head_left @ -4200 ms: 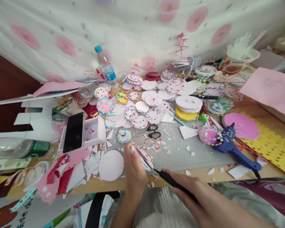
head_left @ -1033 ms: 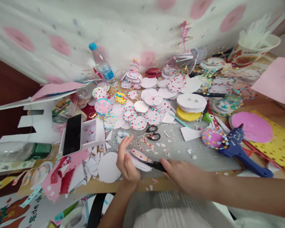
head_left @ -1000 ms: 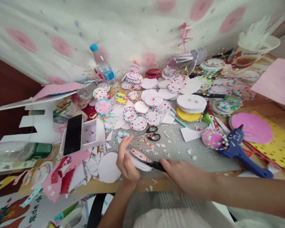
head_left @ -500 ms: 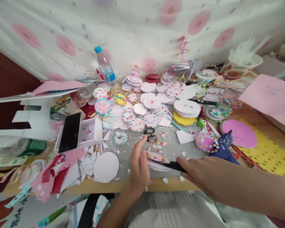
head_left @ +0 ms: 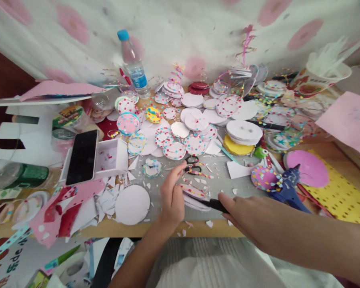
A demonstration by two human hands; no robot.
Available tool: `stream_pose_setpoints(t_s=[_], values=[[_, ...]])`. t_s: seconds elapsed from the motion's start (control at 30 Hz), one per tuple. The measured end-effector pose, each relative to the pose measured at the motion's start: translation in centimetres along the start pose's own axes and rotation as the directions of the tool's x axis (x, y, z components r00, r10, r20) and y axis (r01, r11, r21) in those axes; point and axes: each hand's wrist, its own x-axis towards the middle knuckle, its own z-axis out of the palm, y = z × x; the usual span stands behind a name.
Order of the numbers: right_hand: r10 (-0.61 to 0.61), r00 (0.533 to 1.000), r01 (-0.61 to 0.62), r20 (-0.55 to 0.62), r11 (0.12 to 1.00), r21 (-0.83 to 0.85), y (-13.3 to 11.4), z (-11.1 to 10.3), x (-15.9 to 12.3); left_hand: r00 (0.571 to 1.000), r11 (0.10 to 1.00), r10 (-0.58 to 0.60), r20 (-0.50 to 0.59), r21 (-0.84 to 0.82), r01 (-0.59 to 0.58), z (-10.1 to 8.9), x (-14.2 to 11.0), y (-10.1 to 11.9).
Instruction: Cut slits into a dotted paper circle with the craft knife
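Note:
At the table's front edge my left hand (head_left: 171,196) grips the left side of a round pink paper disc (head_left: 193,191) trimmed with small coloured stars. White discs (head_left: 196,203) lie beneath it, tilted with it. My right hand (head_left: 240,210) is closed around a slim black-handled tool (head_left: 218,205). Its front end meets the right edge of the discs, between the pink one and the white ones; the tip is hidden. Just beyond my left fingertips lie black-handled scissors (head_left: 193,169). A plain white disc (head_left: 132,205) rests left of my left hand.
Many star-trimmed and white discs (head_left: 174,149) cover the middle. A water bottle (head_left: 135,70) stands behind them. On the left are a phone (head_left: 82,157), a white box (head_left: 120,158) and paper scraps. A blue glue gun (head_left: 289,186) and a paper cup (head_left: 313,82) are on the right.
The camera view has shifted, so the table's things sit slightly higher in the picture. Both hands keep their hold on the disc and the tool, with the disc tilted a little differently.

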Motion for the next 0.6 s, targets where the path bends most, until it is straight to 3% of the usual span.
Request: stream_pose_setpoints(t_s=[0.2, 0.6], values=[[-0.062, 0.984, 0.049, -0.165, 0.995, -0.083, 0.7, 1.9, 0.1, 1.000, 1.000, -0.019, -0.004, 0.006, 0.019, 0.0, 0.5, 0.3], [-0.067, 0.964, 0.074, -0.258, 0.997, 0.016, 1.6, 3.8, 0.6, 1.000, 0.999, 0.004, -0.012, -0.034, -0.004, 0.2, 1.1, 0.2]])
